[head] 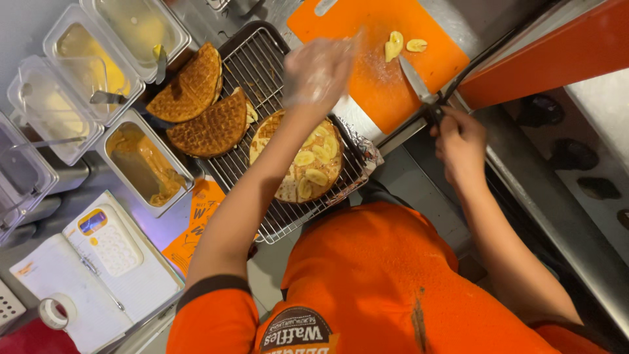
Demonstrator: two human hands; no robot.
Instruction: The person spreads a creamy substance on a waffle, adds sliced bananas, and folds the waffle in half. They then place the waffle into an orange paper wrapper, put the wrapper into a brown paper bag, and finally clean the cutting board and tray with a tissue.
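Observation:
My left hand point(320, 69), in a clear plastic glove, is blurred above the near edge of the orange cutting board point(367, 26); whether it holds anything is unclear. My right hand point(458, 141) grips the dark handle of a knife point(417, 80), whose blade lies on the board. A few banana slices point(396, 44) rest further up the board. Below my left forearm, a round waffle point(288, 187) spread with sauce and topped with banana slices sits on a wire rack point(259, 62).
Two folded waffles point(190, 85) point(213, 124) lie on the rack's left side. Sauce tubs point(144, 164) point(92, 59) line the left. A calculator point(108, 239), an open notebook point(65, 282) and a tape roll point(56, 311) lie lower left. A steel counter edge point(544, 196) runs on the right.

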